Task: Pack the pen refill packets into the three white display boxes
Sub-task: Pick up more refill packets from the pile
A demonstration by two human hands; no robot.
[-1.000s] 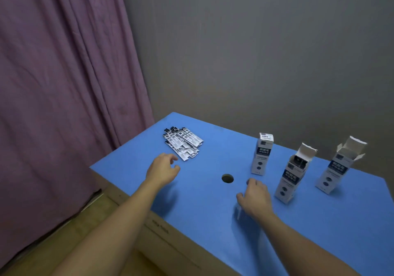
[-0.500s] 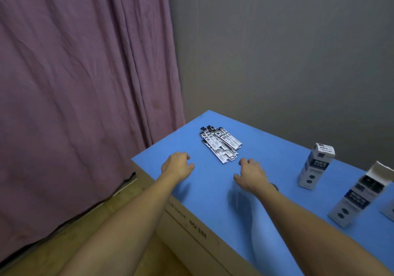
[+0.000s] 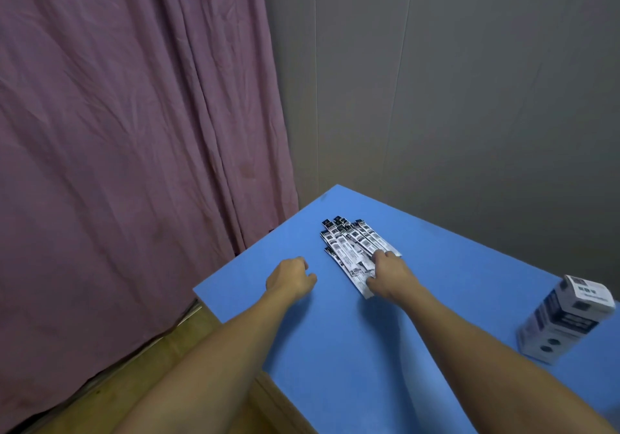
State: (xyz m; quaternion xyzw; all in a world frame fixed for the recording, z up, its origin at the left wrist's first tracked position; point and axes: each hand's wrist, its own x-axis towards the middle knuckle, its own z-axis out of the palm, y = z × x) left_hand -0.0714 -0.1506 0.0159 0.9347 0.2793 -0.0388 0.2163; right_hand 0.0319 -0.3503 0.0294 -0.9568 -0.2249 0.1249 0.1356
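The pen refill packets lie in a fanned black-and-white pile near the far left corner of the blue table. My right hand is on the near end of the pile, its fingers bent over the packets and its thumb against their near ends. To the left of the pile, my left hand hangs just over the table with loosely curled fingers and holds nothing. One white display box stands at the right edge of the view with its top flap down. The other two boxes are out of view.
A purple curtain hangs to the left of the table and a grey wall stands behind it. The table's near left edge drops to a wooden floor.
The view has swung left, so two boxes left the frame. My right hand moved forward from the bare table onto the packet pile. My left hand stayed beside the pile.
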